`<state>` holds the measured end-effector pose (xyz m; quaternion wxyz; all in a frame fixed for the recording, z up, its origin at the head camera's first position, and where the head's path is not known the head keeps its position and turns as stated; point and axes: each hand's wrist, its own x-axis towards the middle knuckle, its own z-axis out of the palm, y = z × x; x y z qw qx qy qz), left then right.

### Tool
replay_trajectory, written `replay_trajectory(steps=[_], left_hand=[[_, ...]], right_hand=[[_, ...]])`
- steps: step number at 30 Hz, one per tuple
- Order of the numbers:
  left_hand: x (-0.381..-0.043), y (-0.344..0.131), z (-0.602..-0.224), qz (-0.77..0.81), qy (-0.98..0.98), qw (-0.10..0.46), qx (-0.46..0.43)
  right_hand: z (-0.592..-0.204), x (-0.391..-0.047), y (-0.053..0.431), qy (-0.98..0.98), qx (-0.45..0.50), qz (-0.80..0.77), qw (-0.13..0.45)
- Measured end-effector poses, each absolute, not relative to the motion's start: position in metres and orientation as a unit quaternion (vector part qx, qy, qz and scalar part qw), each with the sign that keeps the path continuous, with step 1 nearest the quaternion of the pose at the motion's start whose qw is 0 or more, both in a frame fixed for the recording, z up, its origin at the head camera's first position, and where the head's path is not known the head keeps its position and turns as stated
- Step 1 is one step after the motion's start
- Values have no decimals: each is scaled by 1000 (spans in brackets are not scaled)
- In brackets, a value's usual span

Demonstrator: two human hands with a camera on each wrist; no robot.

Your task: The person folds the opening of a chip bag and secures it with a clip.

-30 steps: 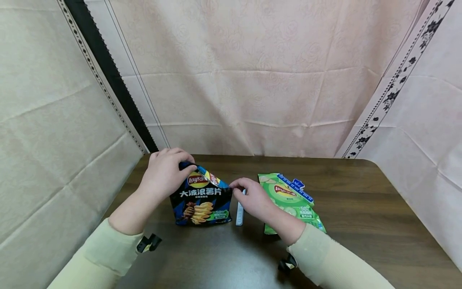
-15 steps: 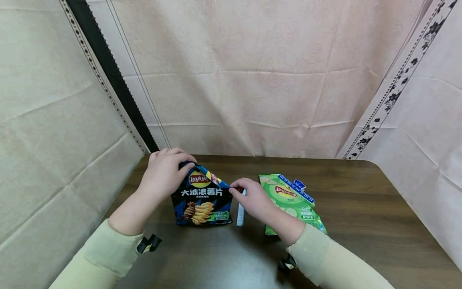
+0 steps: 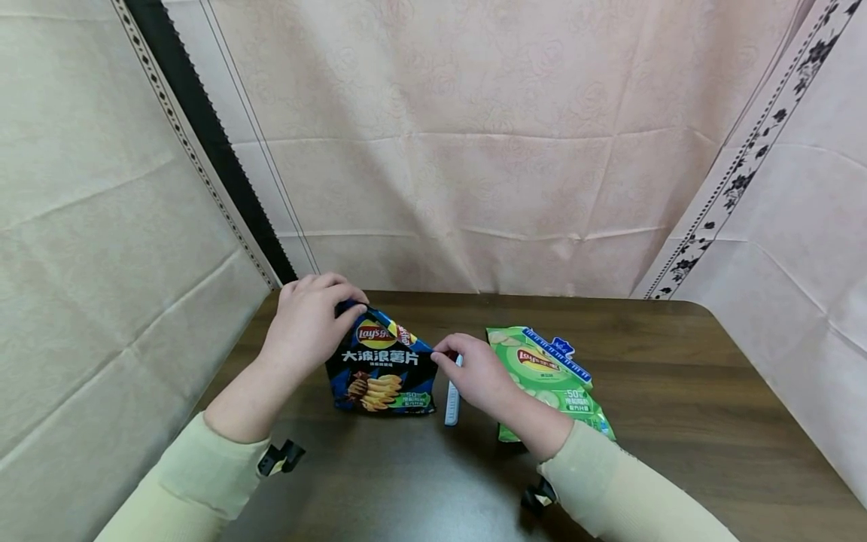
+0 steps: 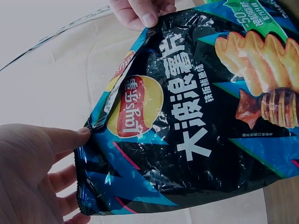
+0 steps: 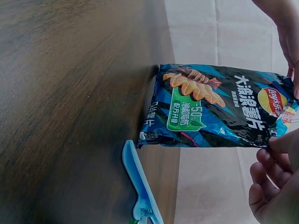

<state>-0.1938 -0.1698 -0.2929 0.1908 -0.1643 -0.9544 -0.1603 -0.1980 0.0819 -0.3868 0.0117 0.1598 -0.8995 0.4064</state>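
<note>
A black and blue chip bag (image 3: 382, 369) is held upright by its top corners, its top edge folded over on a slant toward the right. My left hand (image 3: 308, 320) pinches the upper left corner between thumb and fingers, as the left wrist view also shows on the bag (image 4: 187, 112). At the other corner, my right hand (image 3: 481, 373) pinches the folded edge with thumb and forefinger. Beside the bag on the table lies a light blue bag clip (image 3: 451, 399), partly covered by my right hand in the head view; the clip (image 5: 140, 182) shows more fully in the right wrist view.
A green chip bag (image 3: 542, 369) lies right of my right hand, a dark blue clip (image 3: 555, 352) across its folded top. My right forearm overlaps its lower part. The brown wooden table (image 3: 677, 421) ends at a pale curtain (image 3: 488, 188) behind, with cloth at both sides.
The black bag's bottom has risen slightly and shifted a little right, and its lower part is tilted back more. Both hands keep their pinch on its corners.
</note>
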Motion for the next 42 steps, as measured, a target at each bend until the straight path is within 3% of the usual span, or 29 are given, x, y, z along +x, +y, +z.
replay_trajectory(steps=[13,22,35,42], left_hand=[[-194,-170,-294,-157,-952,200,-172],[-193,-170,-293,-156,-951,200,-175],[-192,-170,-293,-154,-953,195,-175],[-193,-170,-294,-156,-954,191,-173]], right_hand=[[-383,-201,88,-885,162,437,-5],[-370,-215,99,-905,108,402,-86],[-367,-244,104,-923,121,292,-218],[-373,-259,101,-932,128,229,-249]])
